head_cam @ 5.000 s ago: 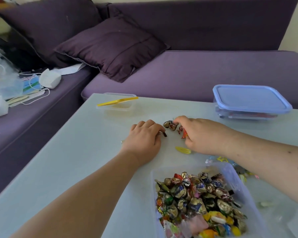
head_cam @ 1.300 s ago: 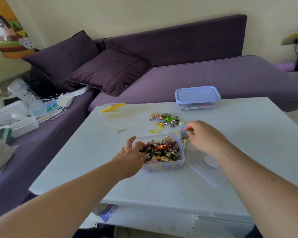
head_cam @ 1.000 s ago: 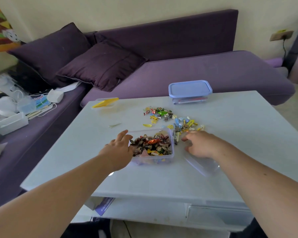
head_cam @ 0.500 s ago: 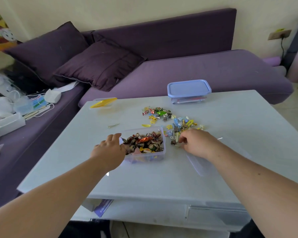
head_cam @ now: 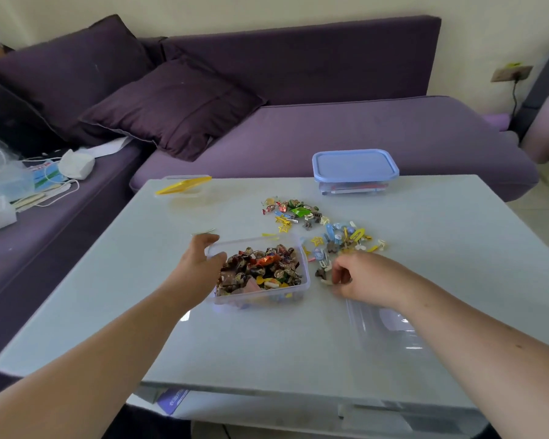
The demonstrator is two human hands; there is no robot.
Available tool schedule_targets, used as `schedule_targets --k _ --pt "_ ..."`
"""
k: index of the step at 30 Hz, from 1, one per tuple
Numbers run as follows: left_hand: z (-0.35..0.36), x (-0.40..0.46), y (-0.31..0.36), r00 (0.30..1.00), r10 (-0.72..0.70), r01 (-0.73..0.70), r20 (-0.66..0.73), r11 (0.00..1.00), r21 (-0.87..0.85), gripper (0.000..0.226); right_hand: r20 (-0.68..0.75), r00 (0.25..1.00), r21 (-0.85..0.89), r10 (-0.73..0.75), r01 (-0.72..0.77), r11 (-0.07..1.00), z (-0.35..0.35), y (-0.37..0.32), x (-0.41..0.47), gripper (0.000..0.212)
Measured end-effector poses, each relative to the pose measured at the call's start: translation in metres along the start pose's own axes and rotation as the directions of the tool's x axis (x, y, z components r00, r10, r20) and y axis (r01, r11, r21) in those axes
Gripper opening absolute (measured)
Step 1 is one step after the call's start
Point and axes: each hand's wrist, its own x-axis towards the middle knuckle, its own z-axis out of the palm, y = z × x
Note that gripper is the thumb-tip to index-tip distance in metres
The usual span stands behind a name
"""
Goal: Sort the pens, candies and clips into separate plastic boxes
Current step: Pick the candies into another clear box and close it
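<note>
left hand (head_cam: 200, 269) holds the candy box (head_cam: 293, 289); right hand (head_cam: 360, 275) pinches among loose clips (head_cam: 346, 237).

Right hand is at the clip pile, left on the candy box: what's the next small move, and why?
Probably pinch one small clip with the right hand and lift it toward the empty clear plastic box beneath that wrist: the curled fingers sit at the pile's near edge, while the left hand steadies the candy-filled clear box.

Bright daylight; glare on table (head_cam: 393, 324); slight blur; wide-angle bending at edges.
</note>
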Motion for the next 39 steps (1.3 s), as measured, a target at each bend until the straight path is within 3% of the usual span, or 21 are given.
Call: schedule_targets --k 3,9,14,18,22,25,28,30,33,36,38,39 --pt "0.0 0.011 0.0 0.997 -0.032 0.047 0.076 0.977 -0.208 0.039 -0.109 0.994 0.002 0.024 -0.024 1.0 0.006 -0.005 0.007 0.008" --pt "-0.001 0.032 -0.004 0.976 -0.061 0.13 0.211 0.935 -0.33 0.021 -0.315 0.949 0.018 0.025 -0.02 1.0 0.02 -0.016 0.027 0.01" --pt "-0.011 0.055 -0.003 0.936 -0.03 0.114 0.35 0.969 -0.221 0.035 -0.449 0.894 0.024 -0.009 0.022 0.999 0.007 -0.017 0.051 0.005" --pt "-0.017 0.071 0.005 0.904 -0.038 0.087 0.426 0.991 -0.098 0.037 -0.406 0.914 -0.113 -0.028 -0.019 0.993 -0.022 -0.025 0.101 0.022" --pt "-0.015 0.083 0.005 0.917 -0.006 0.021 0.399 0.999 -0.035 0.033 -0.214 0.975 -0.159 0.051 -0.086 0.983 -0.037 -0.038 0.153 0.053" --pt "-0.006 0.087 0.007 0.936 -0.031 0.061 0.351 0.995 -0.074 0.032 -0.099 0.993 -0.264 0.065 -0.089 0.96 -0.036 -0.043 0.176 0.062" --pt "0.003 0.085 0.016 0.928 -0.066 0.087 0.367 0.995 -0.04 0.031 -0.146 0.988 -0.267 0.052 -0.09 0.959 -0.029 -0.046 0.18 0.055" --pt "0.01 0.085 0.018 0.946 -0.04 0.03 0.322 0.999 0.034 0.031 -0.18 0.983 -0.241 0.031 -0.074 0.968 -0.024 -0.045 0.175 0.047" --pt "0.011 0.083 0.017 0.958 -0.008 0.004 0.287 1.0 0.013 0.032 -0.207 0.978 -0.238 0.009 -0.059 0.969 -0.022 -0.042 0.167 0.031" --pt "0.008 0.08 0.021 0.95 0.008 -0.082 0.311 0.971 0.224 0.034 -0.235 0.971 -0.236 0.036 -0.093 0.967 -0.023 -0.041 0.16 0.019" --pt "0.007 0.078 0.022 0.953 0.008 -0.071 0.304 0.978 0.194 0.037 -0.254 0.966 -0.225 0.047 -0.106 0.969 -0.023 -0.041 0.157 0.016" --pt "0.007 0.077 0.023 0.953 -0.032 0.001 0.303 0.995 0.101 0.033 -0.263 0.963 -0.204 0.054 -0.11 0.973 -0.023 -0.042 0.155 0.015"
